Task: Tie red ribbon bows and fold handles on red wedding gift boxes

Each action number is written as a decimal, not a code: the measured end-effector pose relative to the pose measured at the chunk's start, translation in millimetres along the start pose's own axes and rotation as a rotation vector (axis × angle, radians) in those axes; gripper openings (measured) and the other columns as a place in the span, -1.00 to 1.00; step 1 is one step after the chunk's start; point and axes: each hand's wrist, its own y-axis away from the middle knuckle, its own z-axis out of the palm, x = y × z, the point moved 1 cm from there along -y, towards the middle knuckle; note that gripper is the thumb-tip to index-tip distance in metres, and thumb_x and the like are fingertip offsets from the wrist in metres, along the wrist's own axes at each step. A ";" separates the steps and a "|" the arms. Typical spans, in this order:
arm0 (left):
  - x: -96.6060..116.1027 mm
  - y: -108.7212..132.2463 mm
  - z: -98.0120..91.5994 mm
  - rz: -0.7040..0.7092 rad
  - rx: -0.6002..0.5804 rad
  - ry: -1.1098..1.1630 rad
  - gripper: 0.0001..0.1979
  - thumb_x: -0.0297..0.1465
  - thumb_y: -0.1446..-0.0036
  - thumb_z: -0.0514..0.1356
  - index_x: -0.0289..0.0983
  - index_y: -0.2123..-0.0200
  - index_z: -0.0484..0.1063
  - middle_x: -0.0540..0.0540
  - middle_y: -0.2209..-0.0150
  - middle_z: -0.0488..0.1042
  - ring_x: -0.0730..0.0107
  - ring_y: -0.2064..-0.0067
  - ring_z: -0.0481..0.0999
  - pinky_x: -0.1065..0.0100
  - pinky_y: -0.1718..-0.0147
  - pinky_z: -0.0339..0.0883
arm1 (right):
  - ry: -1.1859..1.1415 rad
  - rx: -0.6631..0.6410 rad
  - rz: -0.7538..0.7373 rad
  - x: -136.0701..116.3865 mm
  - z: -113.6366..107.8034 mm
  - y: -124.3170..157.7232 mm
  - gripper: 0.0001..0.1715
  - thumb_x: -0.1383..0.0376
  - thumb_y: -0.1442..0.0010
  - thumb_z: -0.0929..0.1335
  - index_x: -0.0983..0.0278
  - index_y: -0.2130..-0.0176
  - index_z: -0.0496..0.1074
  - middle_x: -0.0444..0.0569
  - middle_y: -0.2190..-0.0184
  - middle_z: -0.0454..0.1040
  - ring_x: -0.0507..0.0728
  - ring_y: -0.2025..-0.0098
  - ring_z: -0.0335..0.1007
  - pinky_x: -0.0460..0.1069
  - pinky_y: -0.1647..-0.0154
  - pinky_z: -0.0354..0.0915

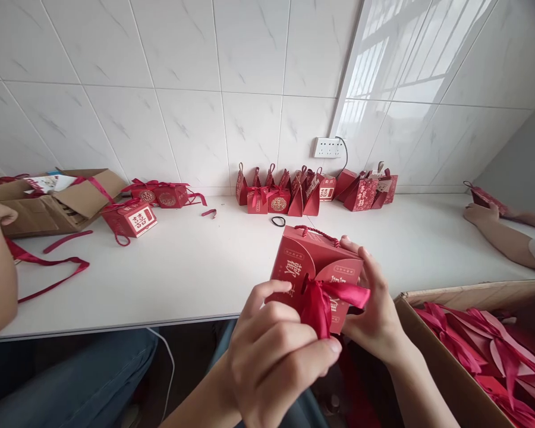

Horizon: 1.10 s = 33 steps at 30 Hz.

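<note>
bare white table [196,267] ahead, red boxes [276,193] lining wall, carton [432,333] perhaps crowding right

Tilted red ribboned gift box [314,267], midair

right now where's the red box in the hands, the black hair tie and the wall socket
red box [310,258]: head view, its upper front face
black hair tie [278,222]: head view, on its loop
wall socket [327,147]: head view, middle of its white plate

White tabletop [196,267]; open brown cardboard box [49,205] far left w/ loose red ribbon [49,264] near it; row of red paper gift boxes [294,193] along white tiled wall [182,89]; black hair tie [278,221]; white wall socket [329,147].
</note>
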 end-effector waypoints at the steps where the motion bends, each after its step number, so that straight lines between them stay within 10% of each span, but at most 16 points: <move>1: 2.3 -1.5 -1.0 0.008 -0.011 -0.010 -0.89 -0.62 -0.08 0.19 -0.34 0.32 0.45 0.07 0.45 0.48 0.56 0.41 0.42 0.15 -0.01 0.37 | -0.002 0.013 0.002 -0.9 -1.0 0.6 0.16 0.42 0.00 0.48 0.13 -0.34 -0.20 0.07 -0.29 0.03 0.28 -0.32 -0.05 0.25 -0.26 0.12; 11: 4.1 0.3 -0.6 -0.025 0.018 0.036 -0.88 -0.58 -0.09 0.20 -0.27 0.31 0.42 0.09 0.48 0.48 0.55 0.44 0.45 0.21 0.07 0.41 | 0.000 0.035 0.034 -11.8 -13.5 5.1 0.15 0.41 0.01 0.49 0.08 -0.33 -0.18 0.05 -0.29 0.03 0.27 -0.32 -0.04 0.22 -0.23 0.19; 16: -49.5 13.3 21.4 -0.550 0.299 0.054 -0.99 -0.46 -0.14 0.17 -0.26 0.34 0.38 0.01 0.45 0.44 0.52 0.41 0.43 0.45 0.37 0.39 | 0.175 -0.039 0.118 -16.6 -24.8 9.8 0.14 0.34 -0.01 0.48 0.07 -0.33 -0.20 0.08 -0.27 0.07 0.31 -0.30 0.02 0.27 -0.18 0.23; 21: -95.4 31.7 60.0 -0.993 -0.196 0.132 -0.79 -0.24 -0.14 0.10 -0.26 0.36 0.40 -0.03 0.40 0.48 0.37 0.33 0.48 0.34 0.30 0.40 | 0.490 -0.069 0.349 -20.6 -45.1 23.8 0.14 0.18 0.02 0.48 0.11 -0.33 -0.18 0.14 -0.20 0.17 0.34 -0.20 0.19 0.21 -0.03 0.37; 25: -101.5 54.0 100.4 -0.803 -0.547 0.130 -0.71 -0.23 -0.19 0.00 -0.25 0.18 0.40 -0.11 0.16 0.50 0.23 0.04 0.45 0.15 0.02 0.33 | 0.655 -0.051 0.521 -19.8 -73.1 45.4 0.12 0.15 0.03 0.46 0.10 -0.32 -0.18 0.14 -0.19 0.16 0.35 -0.16 0.24 0.20 0.04 0.41; 33: -103.7 82.6 139.1 -0.533 -0.872 -0.059 -0.34 -0.09 -0.18 -0.05 -0.41 -0.22 0.11 -0.28 -0.25 0.15 0.01 -0.33 -0.04 -0.04 -0.26 -0.06 | 0.726 0.216 0.787 -40.0 -129.3 84.6 0.16 0.19 0.12 0.49 0.07 -0.30 -0.12 0.12 -0.23 0.09 0.38 -0.21 0.15 0.33 -0.11 0.25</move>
